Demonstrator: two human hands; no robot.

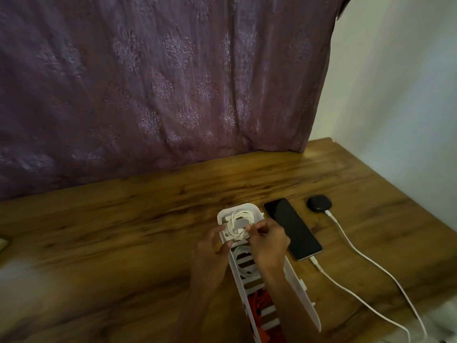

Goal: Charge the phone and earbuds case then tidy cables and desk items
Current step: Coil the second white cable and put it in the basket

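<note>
On the wooden desk, a long white slotted tray lies left of the plugged-in phone and earbuds case. Over its far end, the left hand and right hand pinch a coiled white cable. It looks light, limp and springy, best held across the loops.

Dim indoor light, warm cast overall. Brightest area is the white wall at right. Soft sheen on the bench near the purple curtain. Shadows faint and diffuse. Whole frame soft, slightly smeared; wide-angle bending toward edges, lower corners blurred.
</note>
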